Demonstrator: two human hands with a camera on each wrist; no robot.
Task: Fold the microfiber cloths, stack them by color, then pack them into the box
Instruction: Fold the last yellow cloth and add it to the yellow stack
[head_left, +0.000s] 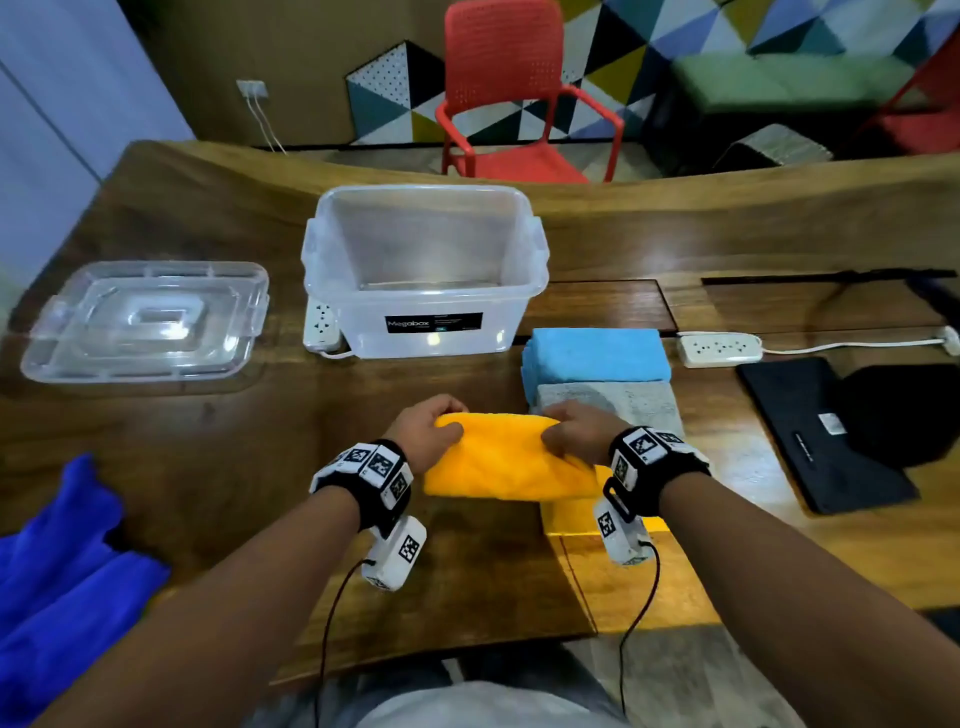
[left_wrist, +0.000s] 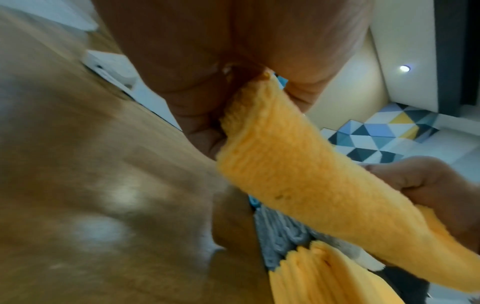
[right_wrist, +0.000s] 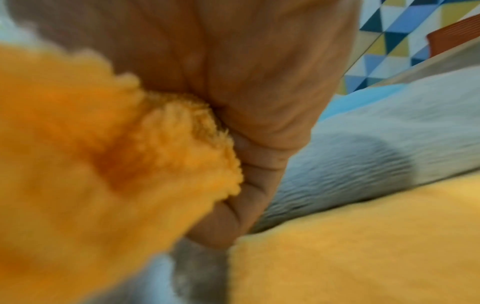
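Both forearms reach forward, left hand (head_left: 428, 431) and right hand (head_left: 579, 428) each pinching with curled fingers.

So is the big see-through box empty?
Yes, empty. Through the clear box only its bare bottom shows, and its lid lies off to the left.

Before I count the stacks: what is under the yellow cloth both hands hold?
Under the held yellow cloth lies a stack of folded yellow cloths, beside the grey stack. The cloth and the right hand cover most of it, so its count cannot be told.
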